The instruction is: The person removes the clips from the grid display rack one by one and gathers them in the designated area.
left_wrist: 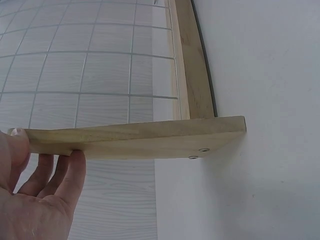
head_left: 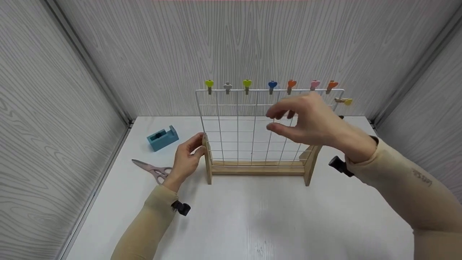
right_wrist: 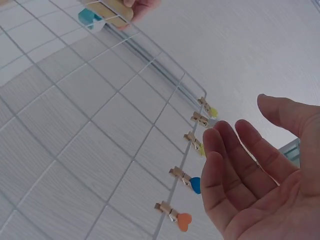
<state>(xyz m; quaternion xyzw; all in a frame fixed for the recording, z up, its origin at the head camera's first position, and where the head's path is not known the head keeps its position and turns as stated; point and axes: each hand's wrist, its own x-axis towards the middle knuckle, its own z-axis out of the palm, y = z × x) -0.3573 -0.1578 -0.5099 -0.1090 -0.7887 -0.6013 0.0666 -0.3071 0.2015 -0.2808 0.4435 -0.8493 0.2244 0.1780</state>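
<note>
A white wire grid rack stands upright in a wooden base. My left hand grips the rack's left wooden side piece, thumb at one edge and fingertips against its outer face. My right hand hovers in front of the grid's upper right, fingers loosely bent, thumb apart, nothing between them. Small wooden clothespins with coloured hearts line the top wire, among them a blue one, a pink one and an orange one. A yellow-heart clothespin is clipped on the right side wire.
A teal tape dispenser sits on the white table left of the rack. Scissors lie beside my left hand, handles partly hidden by it. Grey wood-grain panels enclose the table at the back and both sides.
</note>
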